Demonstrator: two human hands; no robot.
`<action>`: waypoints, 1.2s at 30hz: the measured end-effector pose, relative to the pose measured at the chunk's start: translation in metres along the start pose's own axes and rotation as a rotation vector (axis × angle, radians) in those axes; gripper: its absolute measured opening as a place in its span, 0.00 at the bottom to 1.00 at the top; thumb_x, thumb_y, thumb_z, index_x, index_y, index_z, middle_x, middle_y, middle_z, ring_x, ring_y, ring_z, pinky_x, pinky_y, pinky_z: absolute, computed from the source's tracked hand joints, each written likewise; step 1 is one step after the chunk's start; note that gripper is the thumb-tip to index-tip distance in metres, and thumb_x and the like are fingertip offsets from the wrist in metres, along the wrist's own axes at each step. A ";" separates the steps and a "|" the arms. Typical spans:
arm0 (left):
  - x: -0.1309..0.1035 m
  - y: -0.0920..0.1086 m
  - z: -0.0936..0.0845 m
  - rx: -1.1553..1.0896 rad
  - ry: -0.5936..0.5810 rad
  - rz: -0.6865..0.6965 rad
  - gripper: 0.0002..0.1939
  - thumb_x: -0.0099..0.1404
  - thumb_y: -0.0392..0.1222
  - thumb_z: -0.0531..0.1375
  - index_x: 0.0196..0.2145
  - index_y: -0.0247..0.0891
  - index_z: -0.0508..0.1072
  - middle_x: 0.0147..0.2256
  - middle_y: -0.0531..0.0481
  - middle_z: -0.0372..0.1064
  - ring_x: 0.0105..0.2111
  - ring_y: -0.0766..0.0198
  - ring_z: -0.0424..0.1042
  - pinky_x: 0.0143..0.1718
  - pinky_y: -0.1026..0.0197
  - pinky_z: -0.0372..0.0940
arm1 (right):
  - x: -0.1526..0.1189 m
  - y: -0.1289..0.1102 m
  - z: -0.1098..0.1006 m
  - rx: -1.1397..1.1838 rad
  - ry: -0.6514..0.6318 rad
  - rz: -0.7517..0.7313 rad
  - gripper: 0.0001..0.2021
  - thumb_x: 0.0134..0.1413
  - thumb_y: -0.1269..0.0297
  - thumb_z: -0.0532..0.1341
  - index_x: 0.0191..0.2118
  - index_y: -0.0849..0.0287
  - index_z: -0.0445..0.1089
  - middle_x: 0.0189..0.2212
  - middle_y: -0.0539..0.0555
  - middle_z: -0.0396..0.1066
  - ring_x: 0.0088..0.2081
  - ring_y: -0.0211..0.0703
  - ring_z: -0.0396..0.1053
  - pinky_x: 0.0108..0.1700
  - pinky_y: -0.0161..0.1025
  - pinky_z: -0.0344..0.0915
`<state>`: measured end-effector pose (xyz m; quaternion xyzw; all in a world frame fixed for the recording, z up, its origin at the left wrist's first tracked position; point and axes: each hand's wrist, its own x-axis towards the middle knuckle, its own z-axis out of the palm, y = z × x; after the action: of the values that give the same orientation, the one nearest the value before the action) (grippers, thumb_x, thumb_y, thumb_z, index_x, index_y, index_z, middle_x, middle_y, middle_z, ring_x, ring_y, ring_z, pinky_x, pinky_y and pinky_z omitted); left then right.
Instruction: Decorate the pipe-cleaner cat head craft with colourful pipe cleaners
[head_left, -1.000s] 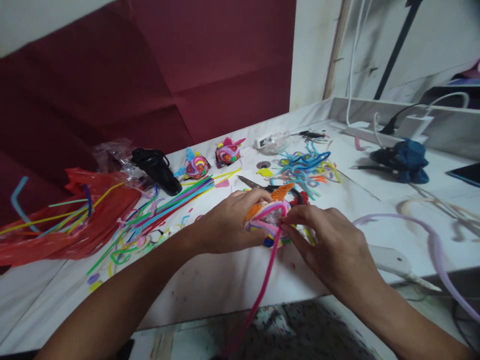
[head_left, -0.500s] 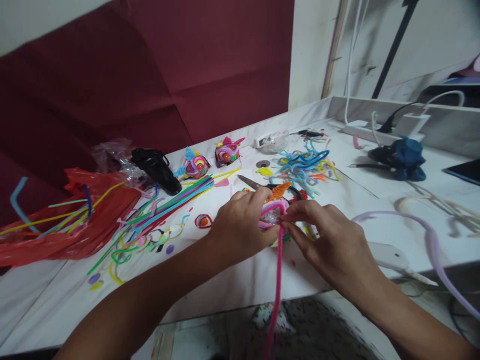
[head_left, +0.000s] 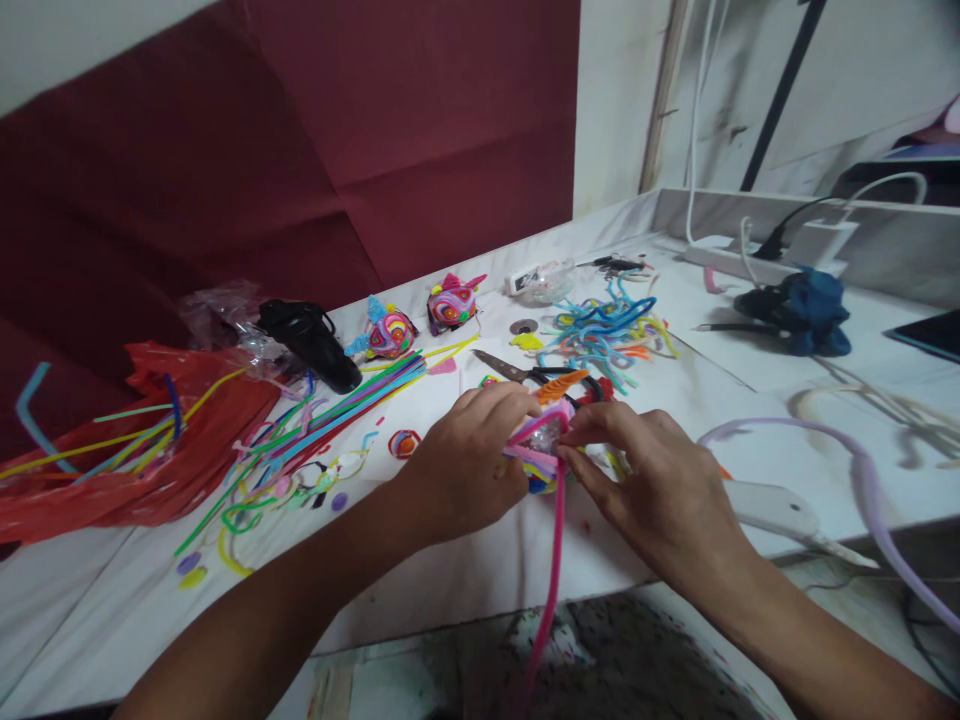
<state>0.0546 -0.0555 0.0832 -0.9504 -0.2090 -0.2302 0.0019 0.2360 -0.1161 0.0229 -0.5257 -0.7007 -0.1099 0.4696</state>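
Observation:
My left hand (head_left: 469,450) is closed round the near side of a small craft figure (head_left: 541,438), wrapped in colourful pipe cleaners with a clear, shiny core showing. A ribbed orange piece (head_left: 562,385) sticks out at its top. With thumb and forefinger, my right hand (head_left: 645,470) pinches a pink pipe cleaner (head_left: 556,560) at the figure's right edge. Its long free end hangs down past the table edge. Scissors (head_left: 502,368) lie open just behind the figure. Parts of the figure are hidden by my fingers.
Two finished-looking fish-like figures (head_left: 391,333) stand at the back. Pipe cleaners (head_left: 360,395) lie left, by a red plastic bag (head_left: 217,420) and a black object (head_left: 311,345). Cut pipe cleaners (head_left: 604,325) are heaped behind. A white tool (head_left: 772,510) and a lavender strand (head_left: 866,490) lie right.
My left hand has shifted slightly left and down, its grip changed on the figure. The figure's opening now looks more angular, with blue and yellow showing below. My right hand still pinches the pink pipe cleaner.

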 end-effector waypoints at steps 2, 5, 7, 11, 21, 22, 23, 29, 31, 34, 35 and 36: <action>-0.003 -0.003 0.001 -0.022 -0.006 0.015 0.22 0.58 0.30 0.54 0.52 0.34 0.62 0.53 0.37 0.69 0.56 0.52 0.67 0.58 0.47 0.65 | -0.001 0.002 0.003 0.013 -0.010 -0.011 0.04 0.62 0.70 0.57 0.37 0.54 0.63 0.28 0.48 0.75 0.29 0.43 0.71 0.34 0.40 0.60; -0.008 -0.006 0.002 -0.063 -0.013 0.002 0.25 0.57 0.29 0.55 0.53 0.36 0.61 0.54 0.38 0.68 0.57 0.52 0.67 0.58 0.47 0.65 | -0.002 0.004 0.007 0.020 0.006 -0.031 0.05 0.62 0.71 0.56 0.37 0.53 0.63 0.29 0.49 0.76 0.29 0.43 0.72 0.35 0.41 0.61; -0.010 -0.009 0.002 -0.088 -0.020 -0.026 0.26 0.56 0.29 0.56 0.53 0.38 0.61 0.53 0.40 0.68 0.56 0.53 0.67 0.57 0.47 0.66 | -0.003 0.005 0.008 0.028 0.015 -0.040 0.04 0.62 0.71 0.57 0.38 0.53 0.63 0.30 0.49 0.76 0.29 0.43 0.72 0.34 0.41 0.61; -0.011 -0.016 0.001 -0.101 -0.039 -0.065 0.27 0.56 0.32 0.58 0.54 0.39 0.61 0.53 0.41 0.69 0.56 0.52 0.68 0.57 0.48 0.66 | -0.003 0.007 0.011 0.059 0.014 -0.050 0.04 0.62 0.70 0.59 0.40 0.54 0.65 0.31 0.49 0.76 0.31 0.43 0.72 0.35 0.40 0.62; -0.010 -0.025 0.003 -0.165 -0.010 -0.127 0.25 0.57 0.34 0.60 0.53 0.37 0.62 0.53 0.41 0.69 0.54 0.54 0.69 0.57 0.52 0.64 | 0.008 0.008 0.016 0.043 0.002 -0.076 0.03 0.61 0.71 0.58 0.37 0.55 0.67 0.29 0.50 0.75 0.30 0.43 0.71 0.35 0.39 0.61; -0.010 -0.026 0.002 -0.184 -0.005 -0.153 0.25 0.57 0.35 0.60 0.53 0.36 0.63 0.53 0.41 0.69 0.54 0.54 0.69 0.57 0.52 0.64 | 0.009 0.007 0.016 0.040 0.003 -0.081 0.03 0.61 0.71 0.58 0.37 0.56 0.67 0.29 0.50 0.75 0.29 0.43 0.71 0.34 0.40 0.61; -0.010 -0.027 0.001 -0.211 -0.005 -0.189 0.23 0.58 0.37 0.60 0.52 0.36 0.63 0.53 0.42 0.70 0.53 0.55 0.70 0.56 0.53 0.65 | 0.011 0.007 0.017 0.039 -0.001 -0.084 0.03 0.61 0.71 0.58 0.37 0.56 0.67 0.29 0.50 0.75 0.29 0.43 0.71 0.34 0.40 0.61; -0.009 -0.033 0.001 -0.393 0.042 -0.389 0.14 0.64 0.39 0.56 0.48 0.39 0.66 0.48 0.46 0.73 0.50 0.58 0.73 0.52 0.55 0.68 | 0.016 0.005 0.017 0.045 -0.044 -0.090 0.04 0.61 0.70 0.57 0.37 0.56 0.68 0.28 0.50 0.75 0.29 0.43 0.72 0.33 0.40 0.61; -0.009 -0.035 0.002 -0.417 0.066 -0.401 0.14 0.62 0.36 0.56 0.47 0.40 0.65 0.48 0.47 0.74 0.50 0.59 0.74 0.52 0.56 0.68 | 0.017 0.004 0.017 0.048 -0.041 -0.096 0.04 0.61 0.71 0.57 0.37 0.56 0.68 0.28 0.50 0.75 0.29 0.42 0.71 0.33 0.39 0.61; -0.008 -0.038 0.004 -0.451 0.079 -0.406 0.16 0.61 0.33 0.57 0.47 0.40 0.64 0.48 0.47 0.74 0.52 0.60 0.73 0.53 0.57 0.67 | 0.016 0.004 0.017 0.040 -0.035 -0.099 0.04 0.61 0.71 0.58 0.37 0.56 0.68 0.28 0.50 0.75 0.28 0.42 0.71 0.32 0.39 0.60; -0.008 -0.038 0.004 -0.454 0.075 -0.415 0.17 0.60 0.32 0.57 0.47 0.40 0.64 0.48 0.47 0.74 0.52 0.60 0.73 0.53 0.57 0.67 | 0.016 0.003 0.017 0.039 -0.034 -0.098 0.03 0.61 0.71 0.58 0.37 0.56 0.68 0.28 0.50 0.75 0.28 0.42 0.71 0.32 0.39 0.60; -0.007 -0.039 0.004 -0.456 0.069 -0.422 0.18 0.60 0.32 0.58 0.47 0.40 0.64 0.47 0.47 0.74 0.52 0.60 0.73 0.52 0.58 0.68 | 0.017 0.003 0.017 0.039 -0.037 -0.097 0.03 0.61 0.71 0.58 0.37 0.56 0.68 0.28 0.49 0.75 0.28 0.42 0.71 0.32 0.39 0.60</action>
<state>0.0350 -0.0224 0.0730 -0.8535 -0.3447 -0.2986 -0.2520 0.2294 -0.0935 0.0259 -0.4838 -0.7360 -0.1092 0.4607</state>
